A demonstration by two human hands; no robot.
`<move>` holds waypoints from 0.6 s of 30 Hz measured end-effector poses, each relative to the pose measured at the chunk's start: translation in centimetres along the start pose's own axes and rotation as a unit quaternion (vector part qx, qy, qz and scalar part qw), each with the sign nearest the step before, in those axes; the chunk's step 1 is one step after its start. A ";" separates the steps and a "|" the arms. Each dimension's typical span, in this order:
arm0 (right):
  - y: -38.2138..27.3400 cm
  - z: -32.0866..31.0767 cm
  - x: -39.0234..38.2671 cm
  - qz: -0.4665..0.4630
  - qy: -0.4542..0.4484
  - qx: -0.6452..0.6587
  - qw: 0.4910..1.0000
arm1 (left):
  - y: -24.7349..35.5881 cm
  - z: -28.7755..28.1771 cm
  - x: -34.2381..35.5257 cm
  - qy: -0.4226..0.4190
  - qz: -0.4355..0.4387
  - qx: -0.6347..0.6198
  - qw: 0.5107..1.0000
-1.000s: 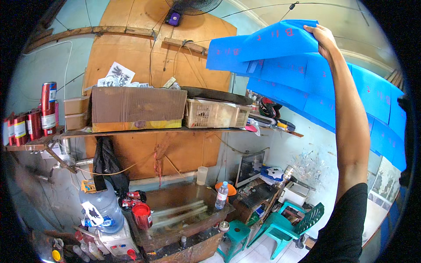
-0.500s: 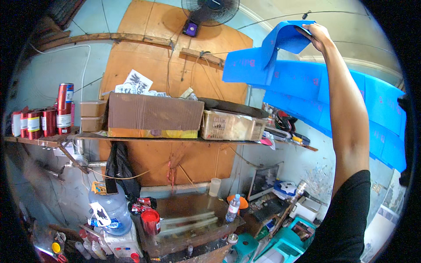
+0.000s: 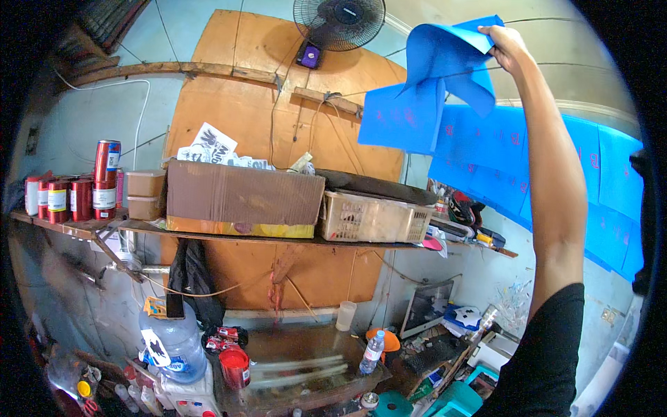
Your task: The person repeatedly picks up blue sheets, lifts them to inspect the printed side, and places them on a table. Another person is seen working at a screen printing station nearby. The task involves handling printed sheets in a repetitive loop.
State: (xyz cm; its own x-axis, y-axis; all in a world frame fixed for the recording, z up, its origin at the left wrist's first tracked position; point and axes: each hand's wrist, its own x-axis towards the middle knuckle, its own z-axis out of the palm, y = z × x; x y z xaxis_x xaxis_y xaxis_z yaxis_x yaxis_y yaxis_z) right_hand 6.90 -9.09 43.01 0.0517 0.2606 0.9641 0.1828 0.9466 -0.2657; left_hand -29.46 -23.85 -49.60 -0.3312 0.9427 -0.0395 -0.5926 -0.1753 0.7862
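High at the upper right, my right hand [image 3: 508, 46] is closed on the edge of a blue sheet [image 3: 445, 55], thumb and fingers pinching it. That sheet curls over and droops down to the left of the hand. Just below it hangs another blue sheet [image 3: 401, 116] with faint pinkish marks. More blue sheets [image 3: 486, 139] with similar marks hang overlapping in rows behind my forearm, near thin lines strung below the ceiling. My bare right forearm covers part of these rows. My left hand is out of the picture.
A wall shelf carries red cans [image 3: 81, 200], a cardboard box [image 3: 243, 198] and a plastic basket [image 3: 375, 217]. Above is a wall fan [image 3: 339, 21]. Below stand a water dispenser bottle [image 3: 174, 347], a table [image 3: 299, 386] with a red tub [image 3: 235, 368] and a water bottle [image 3: 372, 353].
My right hand has risen slightly, still gripping the blue sheet, whose loose part has swung out and hangs lower. The view has tipped so the shelf sits lower.
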 end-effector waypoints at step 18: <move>-4.1 -4.6 -3.1 0.093 -0.021 -0.064 0.993 | 3.2 -2.3 -4.4 -0.073 -0.071 -0.042 0.994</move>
State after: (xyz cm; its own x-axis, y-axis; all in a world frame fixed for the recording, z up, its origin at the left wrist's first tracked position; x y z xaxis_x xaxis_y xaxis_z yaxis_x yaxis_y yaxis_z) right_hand 10.51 -14.60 41.11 0.0551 0.4384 0.8971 0.2983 0.8502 -0.4338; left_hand -31.56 -29.21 -48.29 -0.1346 0.9896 -0.0514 -0.6875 -0.0559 0.7240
